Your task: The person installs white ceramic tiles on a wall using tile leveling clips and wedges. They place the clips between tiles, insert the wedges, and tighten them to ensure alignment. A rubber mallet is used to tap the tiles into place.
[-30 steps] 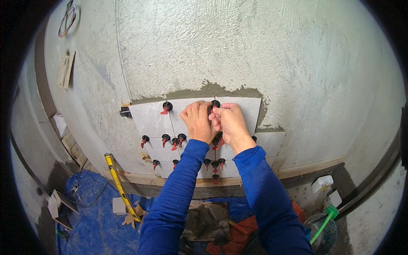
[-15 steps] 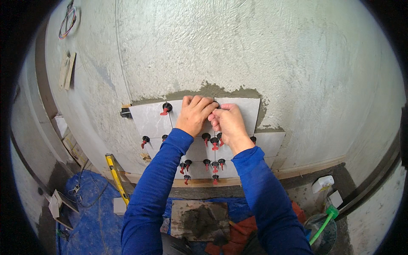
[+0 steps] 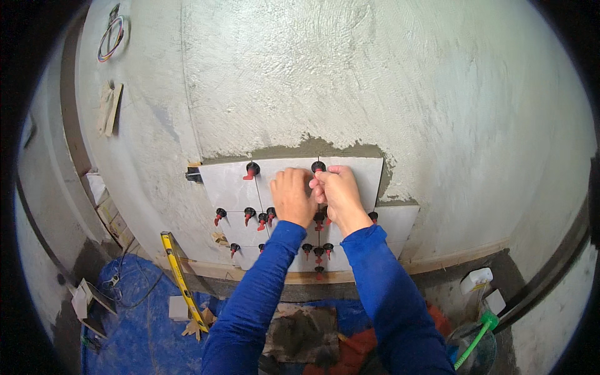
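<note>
- We work near the upper edge of the grey tiles (image 3: 362, 178); past that edge, the wall (image 3: 437, 94) rises, giving our hands room upward.
- Our right hand (image 3: 340, 195) pinches the red handle of the upper clip (image 3: 318, 166), thumb and finger closed narrowly; this clip sits on the joint between two top-row tiles.
- Our left hand (image 3: 294, 195) lies over the tile just left of that clip, fingers bent; we cannot tell whether it grips anything.
- Lower clips (image 3: 262, 220) jut from the joints around our wrists, and our sleeves hide some.
- Down on our left, a yellow level (image 3: 182, 279) leans above a blue sheet (image 3: 144, 337); on our right, a green-handled brush (image 3: 473, 347) slants over a bucket (image 3: 489, 356).
- We see faintly veined, flat tiles, rough plaster on the wall, ragged grey mortar (image 3: 306, 147) along the top row, and round black caps with red handles.
</note>
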A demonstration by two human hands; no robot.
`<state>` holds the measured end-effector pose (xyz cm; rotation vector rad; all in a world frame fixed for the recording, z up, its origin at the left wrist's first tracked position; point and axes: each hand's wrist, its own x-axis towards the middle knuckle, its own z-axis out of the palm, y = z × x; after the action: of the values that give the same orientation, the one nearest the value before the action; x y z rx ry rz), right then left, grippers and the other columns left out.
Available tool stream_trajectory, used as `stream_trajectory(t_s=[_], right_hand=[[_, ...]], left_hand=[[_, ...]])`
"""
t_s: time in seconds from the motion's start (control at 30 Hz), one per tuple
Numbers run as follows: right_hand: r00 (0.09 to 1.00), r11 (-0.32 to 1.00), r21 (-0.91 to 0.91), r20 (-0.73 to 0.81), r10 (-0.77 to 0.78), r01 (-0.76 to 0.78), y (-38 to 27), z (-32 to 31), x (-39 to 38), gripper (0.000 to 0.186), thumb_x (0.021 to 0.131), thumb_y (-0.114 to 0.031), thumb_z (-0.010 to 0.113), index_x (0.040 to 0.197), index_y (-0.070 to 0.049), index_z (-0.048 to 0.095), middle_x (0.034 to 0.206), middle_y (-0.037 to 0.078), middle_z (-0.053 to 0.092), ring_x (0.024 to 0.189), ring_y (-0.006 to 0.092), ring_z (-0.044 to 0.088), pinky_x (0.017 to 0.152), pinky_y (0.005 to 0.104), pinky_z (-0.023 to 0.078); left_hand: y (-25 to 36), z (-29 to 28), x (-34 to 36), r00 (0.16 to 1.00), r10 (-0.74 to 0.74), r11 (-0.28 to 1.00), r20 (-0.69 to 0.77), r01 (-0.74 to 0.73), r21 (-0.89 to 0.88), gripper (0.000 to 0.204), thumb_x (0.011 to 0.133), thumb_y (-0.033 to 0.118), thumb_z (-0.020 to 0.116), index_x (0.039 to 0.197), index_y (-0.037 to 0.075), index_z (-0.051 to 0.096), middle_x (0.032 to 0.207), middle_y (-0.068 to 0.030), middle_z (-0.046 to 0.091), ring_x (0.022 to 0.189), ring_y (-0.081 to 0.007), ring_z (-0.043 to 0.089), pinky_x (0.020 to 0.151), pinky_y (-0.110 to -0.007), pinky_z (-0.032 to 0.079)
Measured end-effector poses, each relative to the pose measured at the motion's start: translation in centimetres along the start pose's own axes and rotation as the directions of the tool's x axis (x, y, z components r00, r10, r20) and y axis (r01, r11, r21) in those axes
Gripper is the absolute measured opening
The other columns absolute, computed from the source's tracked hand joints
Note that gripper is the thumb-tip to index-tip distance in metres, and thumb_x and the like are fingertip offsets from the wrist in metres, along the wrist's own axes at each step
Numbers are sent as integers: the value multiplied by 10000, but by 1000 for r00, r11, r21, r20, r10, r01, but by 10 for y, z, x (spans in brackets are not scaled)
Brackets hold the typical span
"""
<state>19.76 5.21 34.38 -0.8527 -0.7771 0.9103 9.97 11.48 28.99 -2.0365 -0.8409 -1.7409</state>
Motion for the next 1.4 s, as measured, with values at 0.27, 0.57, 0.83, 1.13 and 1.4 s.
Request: stream_trajectory(t_s=[0.27,0.57,0.83,1.13,1.4], right_hand=[[997,998,-10,60,57,-56,0,-6,8,143,944,4,613,1041,35,514,716,130,646,484,130,530,388,291,373],[995,999,-31,94,13,-10,3,-8,9,122,944,-15,618,828,-29,582,705,121,668,463,113,532,375,279,373],[998,999,-17,52,-27,28,8,-5,10,90,946,-6,637,882,-7,574,696,109,665,468,111,548,373,273,382],[998,999,-12,45,-50,51,6,-4,4,102,949,2,641,923,-3,542,695,108,650,469,116,541,363,274,353],[996,995,-97,92,15,-6,2,-8,8,125,965,-45,653,981,-22,532,686,75,612,468,112,505,389,264,361]], left_hand=[[20,31,-4,980,-174,972,-96,186,143,236,846,238,700,1042,131,625,998,-57,599,990,-292,553,857,-446,372],[23,39,-10,969,-210,965,-133,227,130,261,894,283,675,1094,124,625,1039,-66,584,1012,-288,542,895,-448,360],[19,38,-8,978,-160,978,-131,176,114,275,899,276,666,1109,107,614,1047,-84,573,1018,-297,533,893,-458,353],[13,32,-3,992,-74,990,-100,86,116,309,869,266,655,1122,92,617,1034,-102,574,989,-311,536,878,-457,352],[8,32,-2,996,-22,996,-81,29,82,302,849,246,674,1101,87,618,1060,-96,595,1012,-309,557,875,-456,362]])
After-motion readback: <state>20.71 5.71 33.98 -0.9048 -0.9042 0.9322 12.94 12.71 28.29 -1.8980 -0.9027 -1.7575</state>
